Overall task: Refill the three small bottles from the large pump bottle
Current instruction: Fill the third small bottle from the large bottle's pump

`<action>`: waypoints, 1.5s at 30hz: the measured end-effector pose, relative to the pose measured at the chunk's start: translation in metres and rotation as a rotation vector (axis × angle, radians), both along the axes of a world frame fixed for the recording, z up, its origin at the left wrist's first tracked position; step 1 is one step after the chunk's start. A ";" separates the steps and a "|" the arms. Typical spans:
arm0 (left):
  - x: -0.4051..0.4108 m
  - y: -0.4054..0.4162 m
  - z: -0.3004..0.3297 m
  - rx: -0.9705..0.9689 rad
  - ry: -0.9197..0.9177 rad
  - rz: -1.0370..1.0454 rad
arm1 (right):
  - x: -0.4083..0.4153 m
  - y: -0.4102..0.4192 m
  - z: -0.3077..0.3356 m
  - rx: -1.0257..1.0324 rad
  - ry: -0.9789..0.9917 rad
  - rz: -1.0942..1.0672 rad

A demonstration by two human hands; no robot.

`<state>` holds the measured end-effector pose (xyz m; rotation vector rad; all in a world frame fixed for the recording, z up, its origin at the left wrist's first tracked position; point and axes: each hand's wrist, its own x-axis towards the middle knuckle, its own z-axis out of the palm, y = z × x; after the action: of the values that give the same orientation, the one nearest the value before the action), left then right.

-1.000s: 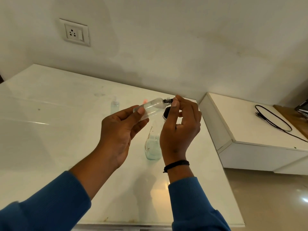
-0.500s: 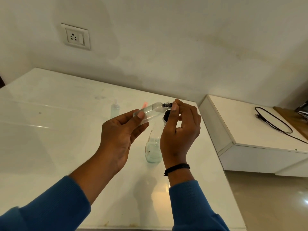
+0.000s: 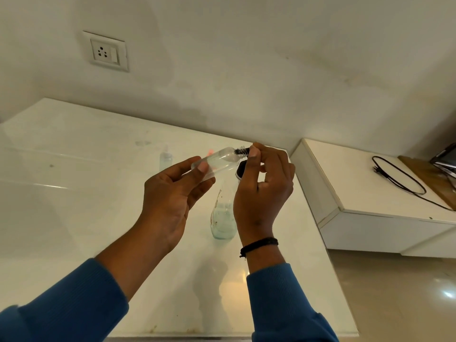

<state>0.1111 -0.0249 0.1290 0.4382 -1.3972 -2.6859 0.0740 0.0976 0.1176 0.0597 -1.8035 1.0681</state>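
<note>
One small bottle [image 3: 220, 162] — clear, tilted, dark threaded neck

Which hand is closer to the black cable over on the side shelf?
Right. The right hand pinches the small bottle's neck, on the side toward the black cable. The left hand holds the bottle's base, farther away.

no readable text, labels, brands or numbers on anything in view
</note>
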 end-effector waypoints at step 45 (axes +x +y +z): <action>0.000 0.001 0.001 0.032 0.007 0.013 | -0.001 -0.002 -0.003 -0.033 0.010 0.003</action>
<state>0.1111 -0.0241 0.1303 0.4378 -1.3465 -2.7007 0.0729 0.0952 0.1143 0.0478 -1.7766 1.0983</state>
